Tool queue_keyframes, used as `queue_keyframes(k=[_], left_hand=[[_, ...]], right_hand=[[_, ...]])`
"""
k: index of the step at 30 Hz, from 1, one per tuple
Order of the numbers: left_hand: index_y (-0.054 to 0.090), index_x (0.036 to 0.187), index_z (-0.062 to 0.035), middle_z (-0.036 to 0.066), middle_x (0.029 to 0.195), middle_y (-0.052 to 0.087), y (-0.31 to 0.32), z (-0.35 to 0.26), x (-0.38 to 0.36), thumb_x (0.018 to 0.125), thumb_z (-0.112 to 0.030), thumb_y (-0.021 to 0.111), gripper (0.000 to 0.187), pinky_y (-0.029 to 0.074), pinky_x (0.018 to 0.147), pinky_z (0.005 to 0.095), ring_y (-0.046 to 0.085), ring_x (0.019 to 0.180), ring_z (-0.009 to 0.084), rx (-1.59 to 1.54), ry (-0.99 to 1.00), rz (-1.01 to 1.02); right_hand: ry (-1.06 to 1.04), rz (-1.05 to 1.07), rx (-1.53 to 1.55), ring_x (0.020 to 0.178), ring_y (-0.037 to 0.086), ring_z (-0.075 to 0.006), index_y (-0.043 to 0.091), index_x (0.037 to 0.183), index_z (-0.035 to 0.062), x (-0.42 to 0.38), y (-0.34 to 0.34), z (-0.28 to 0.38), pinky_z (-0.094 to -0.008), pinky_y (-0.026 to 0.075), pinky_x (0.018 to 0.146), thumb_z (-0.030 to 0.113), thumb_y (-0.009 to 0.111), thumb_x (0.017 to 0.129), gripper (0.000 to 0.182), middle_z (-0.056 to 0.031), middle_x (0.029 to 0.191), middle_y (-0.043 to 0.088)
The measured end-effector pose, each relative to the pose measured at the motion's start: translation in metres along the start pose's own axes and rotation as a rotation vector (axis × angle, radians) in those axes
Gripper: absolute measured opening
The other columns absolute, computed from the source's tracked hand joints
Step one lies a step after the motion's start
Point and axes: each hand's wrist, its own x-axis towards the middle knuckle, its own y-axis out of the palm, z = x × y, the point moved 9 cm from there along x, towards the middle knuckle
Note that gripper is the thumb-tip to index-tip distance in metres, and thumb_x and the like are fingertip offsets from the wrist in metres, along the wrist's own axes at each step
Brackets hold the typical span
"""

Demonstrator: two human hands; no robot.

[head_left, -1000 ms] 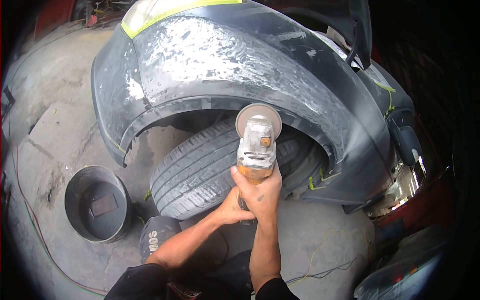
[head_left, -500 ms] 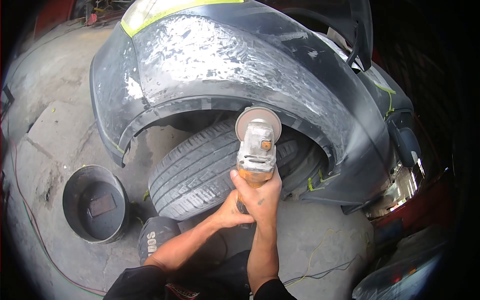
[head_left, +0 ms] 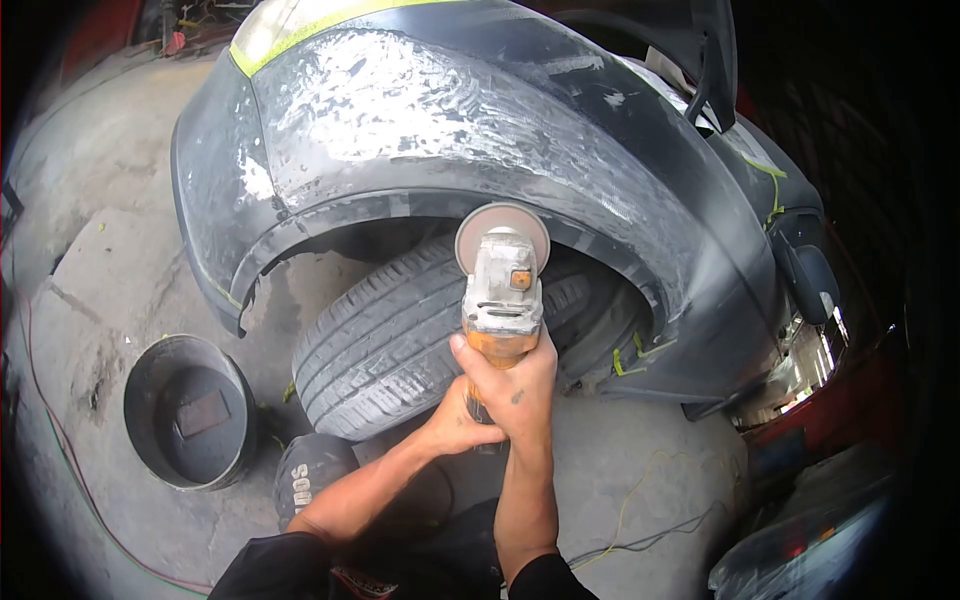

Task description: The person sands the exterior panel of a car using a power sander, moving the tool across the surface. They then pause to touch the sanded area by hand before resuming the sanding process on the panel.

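My right hand (head_left: 520,385) is wrapped around the body of an angle grinder (head_left: 502,290), its thumb along the left side. Lower down, my left hand (head_left: 458,422) grips the rear of the same tool. The grinder has a worn grey head, an orange body and a round reddish sanding disc (head_left: 475,240) at its far end. That disc overlaps the wheel arch lip of a grey car fender (head_left: 400,165); whether it touches cannot be told. Bare, scuffed whitish patches cover the fender. Beneath the arch sits a black tire (head_left: 375,340), behind the grinder.
A black bucket (head_left: 240,420) holding a flat rectangular piece (head_left: 203,414) stands on the concrete floor to the left. Yellow-green tape (head_left: 300,36) edges the fender's top. A red and green hose (head_left: 62,440) and cables (head_left: 650,540) lie on the floor. A side mirror (head_left: 808,282) juts out right.
The grinder and both hands have shifted slightly up and left, the disc now overlapping more of the arch lip. The view has shifted a little too. Both hands keep their grip.
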Motion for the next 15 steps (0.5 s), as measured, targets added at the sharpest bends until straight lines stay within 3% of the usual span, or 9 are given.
queue_keyframes(k=[1,4,15], left_hand=[[0.060,0.115,0.0015,0.004,0.102,0.067,0.000,-0.001,0.000,0.071,-0.007,0.076,0.047,0.051,0.085,0.0293,0.063,0.098,0.0124,-0.006,0.003,0.000],[0.060,0.114,0.0008,0.004,0.102,0.067,0.002,-0.002,-0.001,0.072,-0.007,0.076,0.045,0.051,0.085,0.0297,0.063,0.098,0.0124,-0.003,-0.006,0.018],[0.059,0.116,-0.0008,0.004,0.104,0.066,0.005,-0.008,-0.007,0.072,-0.005,0.076,0.047,0.050,0.090,0.0317,0.062,0.101,0.0141,0.065,-0.054,0.047]], right_hand=[[0.000,-0.004,-0.014,0.092,0.071,-0.0246,0.060,0.113,-0.0055,-0.001,0.000,0.000,-0.0375,0.055,0.082,0.018,0.085,0.074,0.052,-0.0161,0.100,0.071],[-0.007,-0.004,0.027,0.088,0.066,-0.0134,0.063,0.108,-0.0040,0.001,-0.001,0.010,-0.0284,0.052,0.080,0.008,0.082,0.078,0.037,-0.0081,0.099,0.069],[0.012,0.033,0.079,0.089,0.065,-0.0128,0.064,0.110,-0.0038,0.000,0.002,0.015,-0.0280,0.051,0.081,0.007,0.080,0.081,0.035,-0.0074,0.101,0.069]])
